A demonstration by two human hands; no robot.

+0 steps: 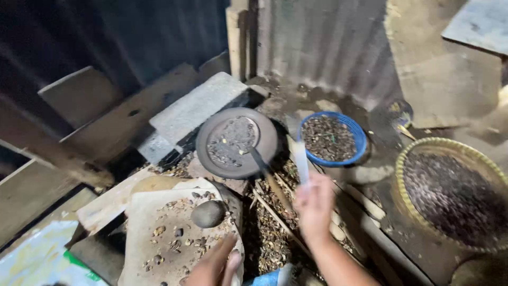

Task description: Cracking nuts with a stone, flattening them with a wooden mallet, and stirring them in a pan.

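Right hand [315, 204] holds a pale stick [301, 161] upright, tip toward the blue bowl [360, 139]

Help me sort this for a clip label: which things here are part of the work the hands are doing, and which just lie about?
In use:
right hand holding a pale stick
left hand on the flat stone slab
round stone
dark pan

Lying about:
blue bowl of dark bits
woven basket
grey block
wooden planks

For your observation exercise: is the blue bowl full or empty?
Nearly full: the blue bowl holds dark, speckled bits heaped close to its rim. What they are, cannot tell.
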